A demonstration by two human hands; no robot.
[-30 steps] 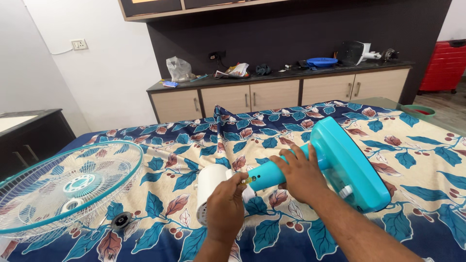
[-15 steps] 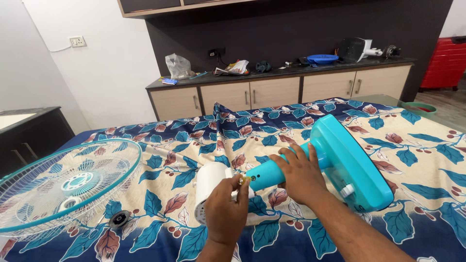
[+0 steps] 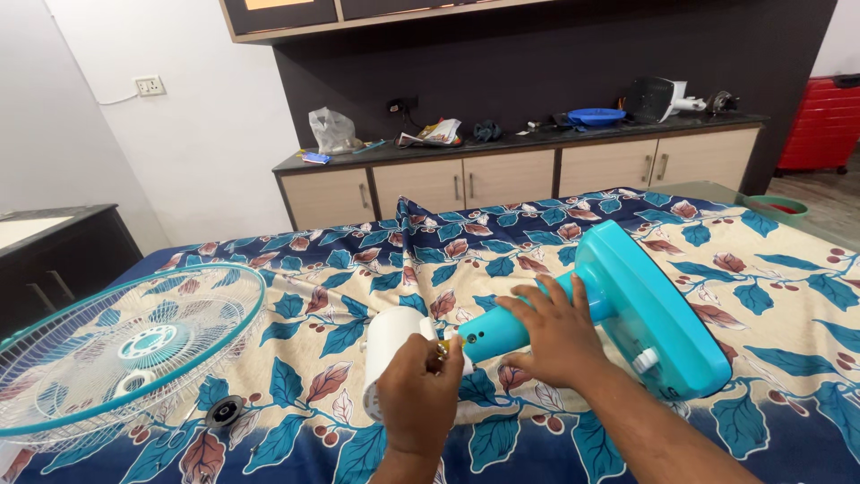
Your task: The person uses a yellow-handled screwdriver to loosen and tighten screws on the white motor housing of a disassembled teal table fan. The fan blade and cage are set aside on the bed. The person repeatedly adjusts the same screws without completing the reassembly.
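teal fan stand (image 3: 627,309) lying mid-frame on the bed | right hand (image 3: 560,332) clamping its neck, left hand (image 3: 417,394) pinching something tiny at the white motor housing (image 3: 390,345) | looking light, stiff, slick plastic, best grabbed at neck

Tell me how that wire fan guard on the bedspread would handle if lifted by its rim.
The fan guard looks light for its size: thin open wires. It may flex or wobble when held by one edge. Propped at a tilt on the soft bedspread, it could tip flat if nudged.
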